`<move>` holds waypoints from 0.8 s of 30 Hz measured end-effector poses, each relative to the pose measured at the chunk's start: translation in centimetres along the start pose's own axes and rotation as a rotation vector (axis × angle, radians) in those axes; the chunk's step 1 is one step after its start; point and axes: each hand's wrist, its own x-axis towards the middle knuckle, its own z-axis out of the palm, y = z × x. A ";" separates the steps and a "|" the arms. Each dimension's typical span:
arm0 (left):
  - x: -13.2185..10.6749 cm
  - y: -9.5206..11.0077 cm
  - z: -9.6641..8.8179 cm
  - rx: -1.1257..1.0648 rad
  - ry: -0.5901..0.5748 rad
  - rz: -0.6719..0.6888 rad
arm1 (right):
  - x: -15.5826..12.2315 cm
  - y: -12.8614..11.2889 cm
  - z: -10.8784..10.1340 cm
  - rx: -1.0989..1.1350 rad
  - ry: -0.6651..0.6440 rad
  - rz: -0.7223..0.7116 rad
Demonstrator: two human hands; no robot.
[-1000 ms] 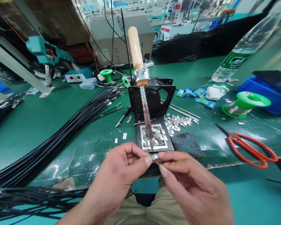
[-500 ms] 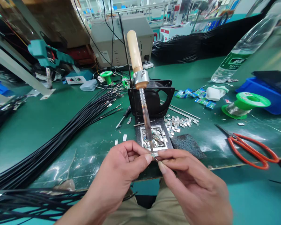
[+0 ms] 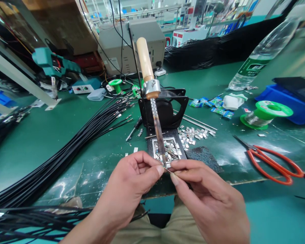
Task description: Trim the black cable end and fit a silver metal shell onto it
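Observation:
My left hand (image 3: 132, 186) and my right hand (image 3: 205, 196) meet at the table's near edge. Their fingertips pinch a tiny metal piece (image 3: 167, 167) and a thin wire end between them. The piece sits right at the tip of a soldering iron (image 3: 154, 112), which has a wooden handle and stands tilted in a clamp. Under the tip lies a small metal tray (image 3: 176, 157) with several silver tabs. What exactly each hand holds is mostly hidden by the fingers.
A thick bundle of black cables (image 3: 66, 152) runs across the left. A black fan (image 3: 167, 108) stands behind the iron. Loose silver tabs (image 3: 193, 134), a dark sponge (image 3: 203, 156), orange scissors (image 3: 271, 159), a solder spool (image 3: 266, 113) and a water bottle (image 3: 264, 51) are on the right.
Both hands have risen slightly, bringing the pinched piece from just below the iron's tip up against it. The view shifted a little.

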 end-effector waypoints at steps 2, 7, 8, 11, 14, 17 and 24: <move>-0.1 0.1 0.0 0.000 -0.003 -0.003 | 0.0 0.1 0.0 0.007 0.001 -0.002; -0.1 0.2 0.1 -0.004 0.011 -0.005 | 0.2 0.1 -0.1 -0.003 0.005 0.000; 0.0 0.2 0.2 -0.004 0.012 -0.004 | 0.2 0.1 -0.1 -0.004 0.012 0.000; 0.0 0.2 0.1 -0.005 0.009 -0.001 | 0.2 -0.1 -0.1 0.001 0.014 0.004; 0.0 0.2 0.0 -0.013 0.017 -0.008 | 0.2 -0.1 -0.1 0.014 0.011 0.005; -0.1 0.2 -0.1 -0.009 0.032 -0.003 | 0.4 -0.1 0.0 0.014 0.011 -0.003; 0.0 0.2 0.2 0.008 0.025 0.012 | 0.5 -0.3 0.0 -0.001 0.018 -0.001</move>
